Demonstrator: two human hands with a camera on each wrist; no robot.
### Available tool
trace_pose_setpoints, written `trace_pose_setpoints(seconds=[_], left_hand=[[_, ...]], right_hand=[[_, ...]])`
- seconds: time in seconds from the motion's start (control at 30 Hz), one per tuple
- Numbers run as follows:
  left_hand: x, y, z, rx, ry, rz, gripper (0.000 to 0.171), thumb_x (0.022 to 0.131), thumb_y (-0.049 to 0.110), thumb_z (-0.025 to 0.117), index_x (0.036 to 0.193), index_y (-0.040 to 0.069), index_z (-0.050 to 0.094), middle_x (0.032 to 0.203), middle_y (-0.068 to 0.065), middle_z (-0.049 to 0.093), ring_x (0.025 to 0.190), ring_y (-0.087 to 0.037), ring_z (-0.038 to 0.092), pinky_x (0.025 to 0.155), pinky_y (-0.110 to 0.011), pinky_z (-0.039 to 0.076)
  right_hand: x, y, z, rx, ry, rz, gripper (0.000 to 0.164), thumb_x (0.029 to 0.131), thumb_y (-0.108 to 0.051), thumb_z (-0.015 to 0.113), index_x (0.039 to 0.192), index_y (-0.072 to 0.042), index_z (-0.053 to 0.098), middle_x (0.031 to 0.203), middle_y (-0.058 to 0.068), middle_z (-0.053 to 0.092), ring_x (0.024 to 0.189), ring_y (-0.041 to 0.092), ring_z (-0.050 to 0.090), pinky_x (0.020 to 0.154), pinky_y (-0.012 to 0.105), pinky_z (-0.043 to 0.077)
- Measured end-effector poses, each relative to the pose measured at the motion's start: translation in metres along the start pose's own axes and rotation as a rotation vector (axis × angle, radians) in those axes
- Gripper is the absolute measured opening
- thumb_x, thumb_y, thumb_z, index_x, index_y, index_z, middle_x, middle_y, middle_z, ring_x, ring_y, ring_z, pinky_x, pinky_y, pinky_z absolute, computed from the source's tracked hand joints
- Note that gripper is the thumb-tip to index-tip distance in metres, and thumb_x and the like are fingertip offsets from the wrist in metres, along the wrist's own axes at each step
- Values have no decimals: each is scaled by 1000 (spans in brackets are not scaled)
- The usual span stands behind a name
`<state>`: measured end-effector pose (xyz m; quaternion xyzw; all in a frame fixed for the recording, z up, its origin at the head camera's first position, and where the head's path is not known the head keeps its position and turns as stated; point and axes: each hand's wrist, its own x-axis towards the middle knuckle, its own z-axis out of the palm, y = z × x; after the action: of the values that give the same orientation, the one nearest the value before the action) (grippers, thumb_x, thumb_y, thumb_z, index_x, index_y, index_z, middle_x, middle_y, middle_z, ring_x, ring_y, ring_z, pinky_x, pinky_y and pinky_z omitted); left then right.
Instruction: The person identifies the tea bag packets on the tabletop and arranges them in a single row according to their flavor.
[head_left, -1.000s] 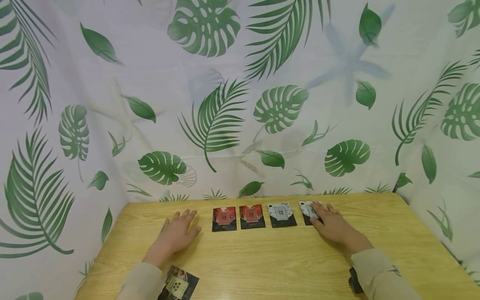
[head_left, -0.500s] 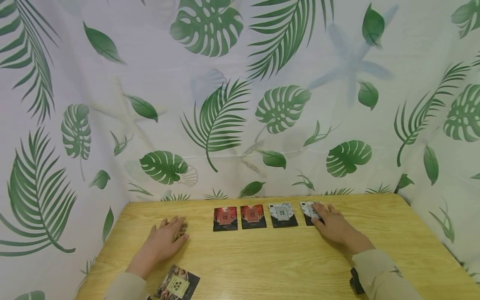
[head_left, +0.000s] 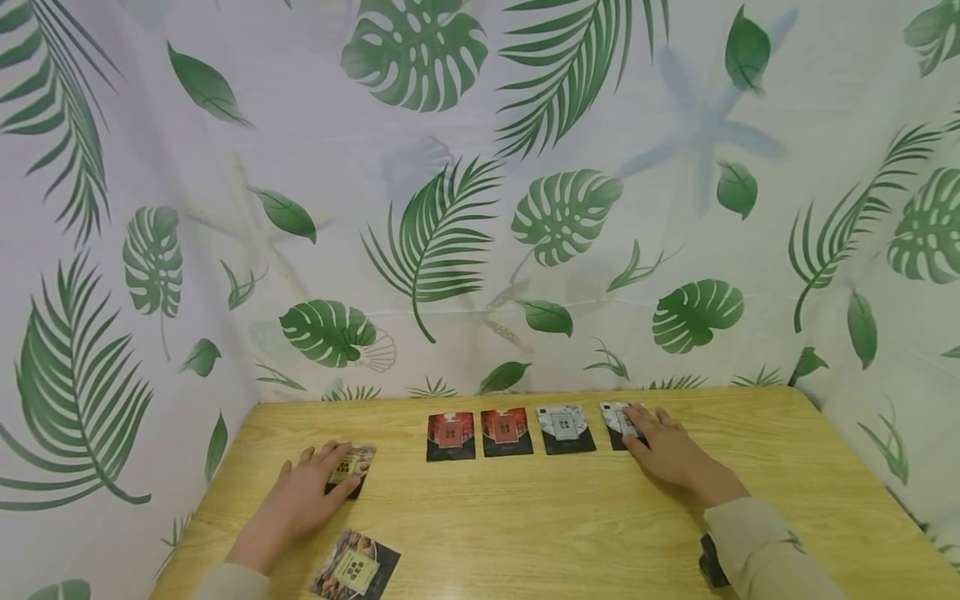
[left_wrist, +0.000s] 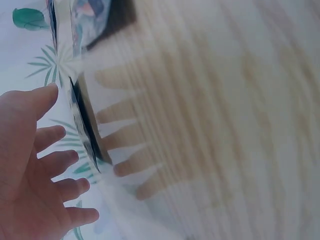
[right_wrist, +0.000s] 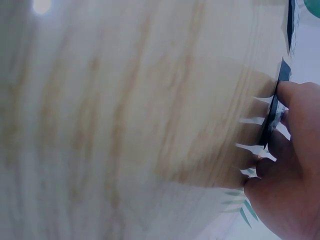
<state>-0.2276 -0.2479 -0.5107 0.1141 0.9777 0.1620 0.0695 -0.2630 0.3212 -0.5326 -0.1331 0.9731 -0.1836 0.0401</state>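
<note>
In the head view my left hand (head_left: pixel 303 492) is at the left, its fingers partly over a brown and black packet (head_left: pixel 362 463). The left wrist view has that hand (left_wrist: pixel 45 165) with its fingers spread and nothing gripped, close to the packet's edge (left_wrist: pixel 86 125). My right hand (head_left: pixel 667 446) rests on a white and black packet (head_left: pixel 613 421), covering its right part. In the right wrist view the thumb of the right hand (right_wrist: pixel 295 145) touches the packet's dark edge (right_wrist: pixel 275 112).
Between the hands stand two red and black packets (head_left: pixel 450 437) (head_left: pixel 506 432) and one more white packet (head_left: pixel 565 429) in a row. Another brown packet (head_left: pixel 357 567) lies tilted near the front left. A dark object (head_left: pixel 712 562) is beside the right sleeve. Leaf-patterned cloth (head_left: pixel 465 250) surrounds the wooden table (head_left: pixel 525 525).
My left hand has drawn back toward the lower left, uncovering the brown packet beneath it. The front brown packet shows more fully. The right hand has stayed in place.
</note>
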Motion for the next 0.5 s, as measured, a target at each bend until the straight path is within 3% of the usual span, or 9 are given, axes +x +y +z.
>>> trace_pose_setpoints(seconds=[0.5], left_hand=[[-12, -15, -6, -22, -60, -29, 70, 107, 44, 59, 163, 7, 40, 163, -35, 37, 147, -66, 31, 111, -88, 22]], right_hand=[[1, -1, -1, -4, -6, 5, 62, 111, -30, 52, 160, 5, 37, 162, 38, 33, 148, 69, 21, 116, 82, 24]])
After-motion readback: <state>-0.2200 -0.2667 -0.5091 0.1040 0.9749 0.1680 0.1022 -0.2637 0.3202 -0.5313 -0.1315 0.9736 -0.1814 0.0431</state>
